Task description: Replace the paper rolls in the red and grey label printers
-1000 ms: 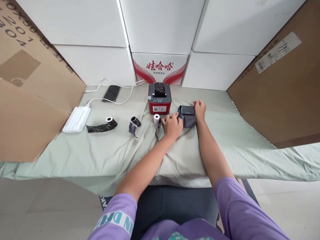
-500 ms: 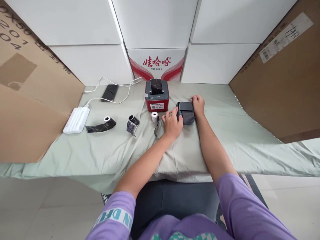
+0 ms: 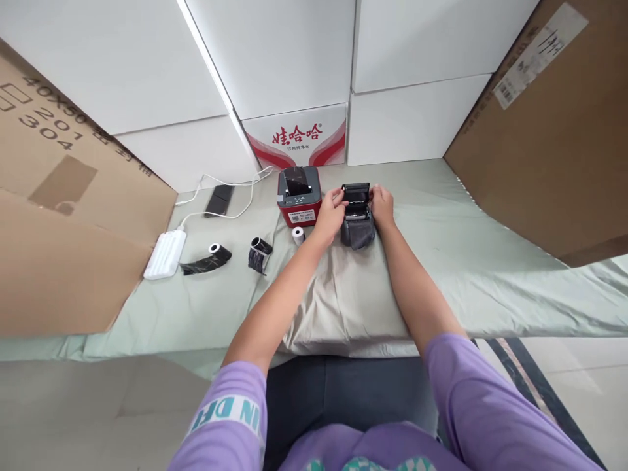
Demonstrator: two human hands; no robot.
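Note:
A small black portable printer (image 3: 358, 233) stands on the cloth with its lid (image 3: 356, 191) raised and its inner compartment exposed. A dark strip hangs over its front. My left hand (image 3: 332, 214) pinches the left edge of the lid between thumb and fingers. At the lid's right edge, my right hand (image 3: 383, 204) is closed on the printer, its fingertips partly hidden. Left of it stands a red and grey desktop printer (image 3: 299, 196) with dark paper coming out of its top. A small white paper roll (image 3: 297, 235) sits just beside my left forearm.
Two dark paper rolls, one with a long unrolled tail (image 3: 206, 261) and one with a short tail (image 3: 260, 254), lie to the left. Beyond them are a white power bank (image 3: 165, 254) with a cable and a black phone (image 3: 219, 199). Cardboard boxes (image 3: 549, 170) flank the table; white boxes (image 3: 294, 59) back it.
The portable printer's lid, closed before, now stands raised. My left hand has moved up from the printer's left side to the lid. The whole view has shifted and tilted slightly.

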